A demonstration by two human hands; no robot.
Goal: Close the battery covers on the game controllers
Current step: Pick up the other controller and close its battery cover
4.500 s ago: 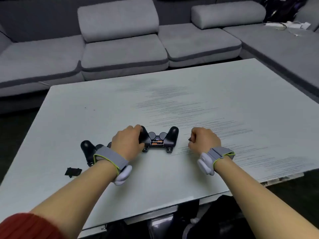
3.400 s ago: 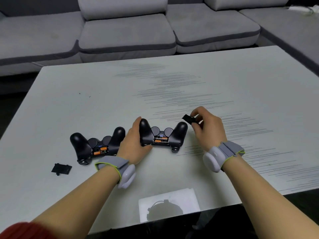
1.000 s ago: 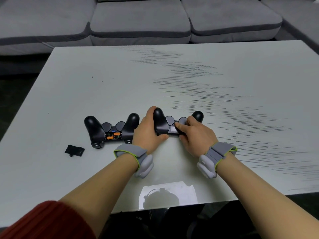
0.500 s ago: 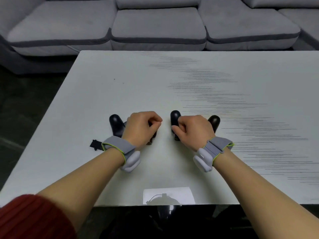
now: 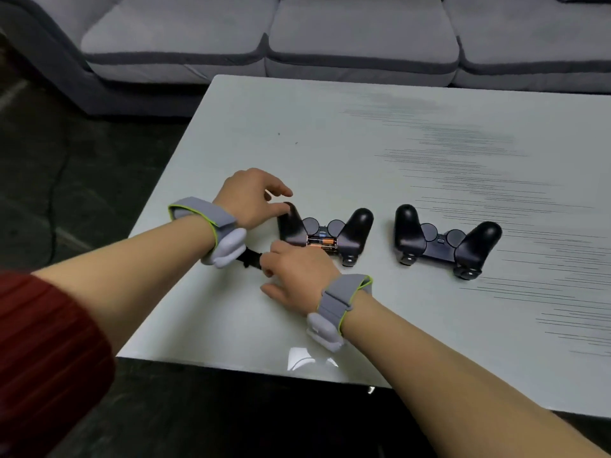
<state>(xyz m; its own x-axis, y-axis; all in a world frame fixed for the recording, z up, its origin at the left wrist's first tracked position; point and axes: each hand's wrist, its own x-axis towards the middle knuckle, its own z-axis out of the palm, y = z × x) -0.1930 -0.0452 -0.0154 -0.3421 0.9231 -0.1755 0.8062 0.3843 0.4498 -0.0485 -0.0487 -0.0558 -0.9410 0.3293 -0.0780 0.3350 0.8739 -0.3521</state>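
Two black game controllers lie face down on the white table [image 5: 396,325]. The left controller [image 5: 350,231] has its battery bay [image 5: 322,241] uncovered, with orange batteries showing. The right controller [image 5: 446,242] has its back closed. A loose black battery cover [image 5: 250,258] lies flat on the table left of the open controller, partly hidden under my left wrist. My right hand [image 5: 297,272] reaches across to it, with fingertips at its right end and the thumb held apart. My left hand [image 5: 251,200] has its fingers spread, the thumb against the open controller's left grip.
A grey sofa [image 5: 360,38] runs along the far side of the table. The table's left edge and near corner [image 5: 132,342] are close to my forearms, with dark floor [image 5: 66,176] beyond. Both wrists carry grey strapped bands.
My view has swung left. My right hand left the right controller, now seen closed, and crossed to the loose cover. My left hand opened and shifted to the open controller's left grip.
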